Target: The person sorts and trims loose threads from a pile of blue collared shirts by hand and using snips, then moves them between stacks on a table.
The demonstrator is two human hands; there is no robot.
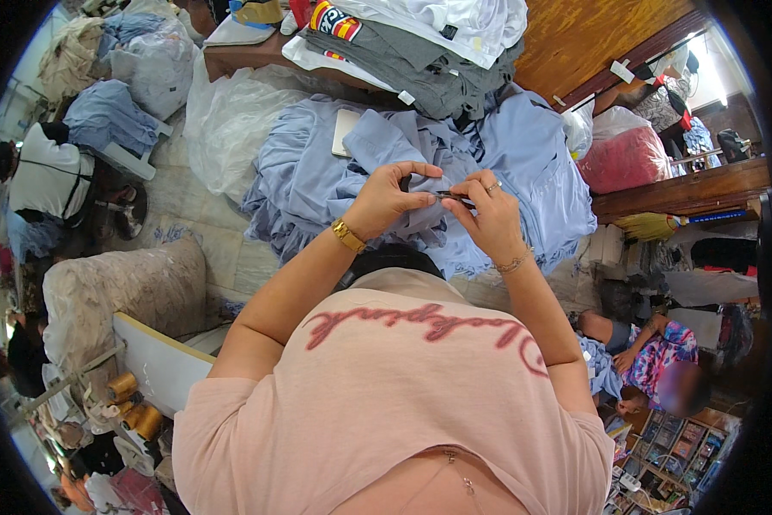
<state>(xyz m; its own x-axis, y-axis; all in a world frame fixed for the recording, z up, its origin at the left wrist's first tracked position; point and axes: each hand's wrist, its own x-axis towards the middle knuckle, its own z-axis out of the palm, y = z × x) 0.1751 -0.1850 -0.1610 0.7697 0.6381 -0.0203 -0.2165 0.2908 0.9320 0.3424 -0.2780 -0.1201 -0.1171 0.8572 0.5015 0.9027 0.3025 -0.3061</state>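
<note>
My left hand (386, 199) and my right hand (492, 219) meet above a heap of light blue garments (304, 159). Pinched in the right fingers is a small, slim dark tool (456, 199), its tip reaching toward my left thumb. The left thumb and fingers are closed round something dark (405, 183), mostly hidden; whether it belongs to the same tool I cannot tell. Beyond my left hand, a flat pale rectangular object (345, 132) lies on the blue cloth.
Behind the heap, folded grey and white garments (403, 51) are stacked. Clear plastic wrapping (231, 129) lies to the left. A plastic-covered roll (124, 283) and thread cones (137, 410) stand left of me. At the right, another person (661, 360) sits with blue cloth.
</note>
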